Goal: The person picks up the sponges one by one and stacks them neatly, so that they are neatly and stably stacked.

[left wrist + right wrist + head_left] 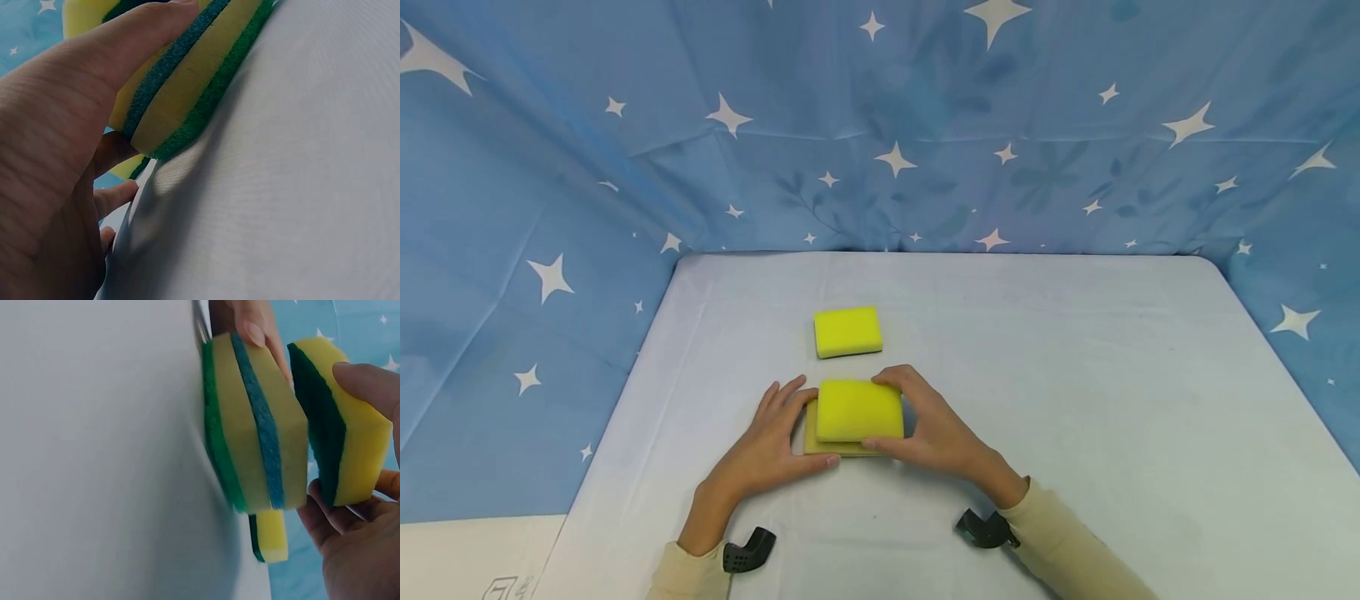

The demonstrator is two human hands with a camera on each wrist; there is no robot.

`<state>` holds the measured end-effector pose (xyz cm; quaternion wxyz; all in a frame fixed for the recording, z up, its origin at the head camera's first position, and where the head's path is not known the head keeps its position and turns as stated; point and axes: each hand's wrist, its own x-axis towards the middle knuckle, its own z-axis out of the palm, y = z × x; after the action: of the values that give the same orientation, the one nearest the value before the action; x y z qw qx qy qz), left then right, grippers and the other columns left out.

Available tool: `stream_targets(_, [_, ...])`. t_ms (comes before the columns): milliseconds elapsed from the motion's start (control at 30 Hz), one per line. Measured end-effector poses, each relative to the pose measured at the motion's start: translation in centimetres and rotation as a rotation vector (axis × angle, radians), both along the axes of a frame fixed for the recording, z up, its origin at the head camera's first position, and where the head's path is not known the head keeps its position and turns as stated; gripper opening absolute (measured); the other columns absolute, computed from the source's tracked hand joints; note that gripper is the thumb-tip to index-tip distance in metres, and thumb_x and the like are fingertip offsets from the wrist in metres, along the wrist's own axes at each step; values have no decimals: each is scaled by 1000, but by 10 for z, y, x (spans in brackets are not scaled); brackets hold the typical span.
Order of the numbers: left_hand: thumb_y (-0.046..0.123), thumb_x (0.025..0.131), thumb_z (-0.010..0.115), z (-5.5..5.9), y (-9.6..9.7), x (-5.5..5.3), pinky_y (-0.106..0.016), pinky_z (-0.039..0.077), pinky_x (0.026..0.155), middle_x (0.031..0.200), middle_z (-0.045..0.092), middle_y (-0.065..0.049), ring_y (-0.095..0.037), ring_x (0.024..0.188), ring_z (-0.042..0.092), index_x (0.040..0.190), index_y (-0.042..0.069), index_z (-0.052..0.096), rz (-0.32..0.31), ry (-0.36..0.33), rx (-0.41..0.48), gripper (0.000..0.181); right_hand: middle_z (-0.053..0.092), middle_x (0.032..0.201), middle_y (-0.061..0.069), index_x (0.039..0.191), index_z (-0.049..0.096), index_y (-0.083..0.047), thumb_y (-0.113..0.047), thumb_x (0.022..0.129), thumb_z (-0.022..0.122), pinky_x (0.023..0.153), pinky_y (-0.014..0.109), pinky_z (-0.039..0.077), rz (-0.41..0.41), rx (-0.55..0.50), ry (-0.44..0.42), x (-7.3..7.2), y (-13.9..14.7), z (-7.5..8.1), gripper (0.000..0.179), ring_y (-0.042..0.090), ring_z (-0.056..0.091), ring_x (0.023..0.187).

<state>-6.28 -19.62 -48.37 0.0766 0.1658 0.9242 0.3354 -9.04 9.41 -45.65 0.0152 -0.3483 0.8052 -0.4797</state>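
Two sponges lie stacked on the table: the lower sponge [232, 425] has a green scouring side facing down, and the upper sponge [284, 425] a blue one. My left hand [760, 454] grips this stack from the left, thumb along the near side and index finger at the far side. Just above the stack, my right hand [943, 437] pinches a bright yellow sponge [859, 410] between thumb and fingers, its dark green side facing down. In the right wrist view a gap shows between that sponge and the stack.
Behind the stack another yellow sponge [847, 332] lies on the white-covered table [1075, 375], dark green side down. A blue curtain with white stars [895, 158] hangs along the back and sides.
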Motion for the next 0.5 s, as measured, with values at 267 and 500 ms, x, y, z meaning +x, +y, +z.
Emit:
stream_targets(267, [62,82,84,1,0,0,-73,19,123,171,30,-22,-54,157,15,154,4,49,3,-1,-4,99,56,140,8,142,52,-3,-21,87,93,111,44,50,8,-1,40,4,-9,-6,71,21,57,126])
stream_targets(500, [61,82,85,1,0,-1,-74,19,122,171,30,-22,-54,157,14,155,2,48,5,-7,-1,100,56,139,8,142,52,-2,-24,87,92,111,44,49,10,28,58,5,-10,-9,71,20,57,126])
